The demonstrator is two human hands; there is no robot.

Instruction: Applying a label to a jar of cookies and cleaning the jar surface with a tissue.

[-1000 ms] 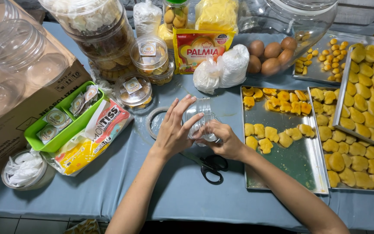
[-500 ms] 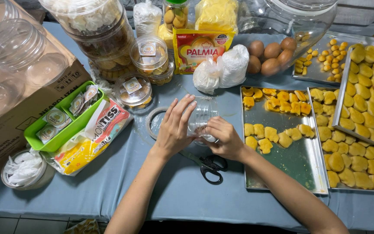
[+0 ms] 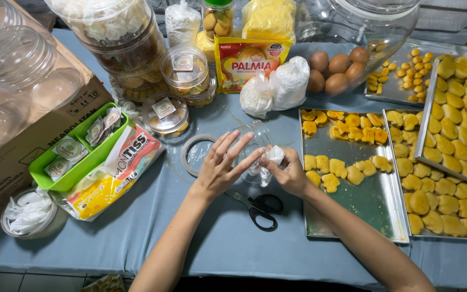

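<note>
Left hand (image 3: 220, 167) sits at the centre of the view, fingers spread and fanned over a clear plastic jar (image 3: 255, 141) lying tilted on the tabletop (image 3: 217, 243); its grip is loose, fingertips resting on the jar wall rather than closing round it. Right hand (image 3: 290, 173) meets it from 3 o'clock, thumb and forefinger pinched shut on a small white paper liner (image 3: 270, 162) at the jar's mouth.

Change since a second ago: slight. The left fingers have opened and lifted a little off the jar, and the white liner now shows more plainly between the two hands (earlier it was mostly covered). Reads as the liner being worked at the jar's opening, not yet seated.

Around the hands: black scissors (image 3: 260, 208) at 6 o'clock, just below the wrists; a tape roll (image 3: 195, 154) at 9 o'clock, near the left hand. At 3 o'clock, a metal tray (image 3: 363, 216) with yellow cookies (image 3: 347, 173), further trays beyond it.

Surface: grey-blue cloth over the tabletop. At 12 o'clock, brown eggs (image 3: 336, 67), white knotted bags (image 3: 277, 86), a yellow packet (image 3: 249, 62). At 9 o'clock, a green tray of round labels (image 3: 71, 157) and a cardboard box (image 3: 22, 157) of empty jars. Tiled floor shows along the bottom edge.
</note>
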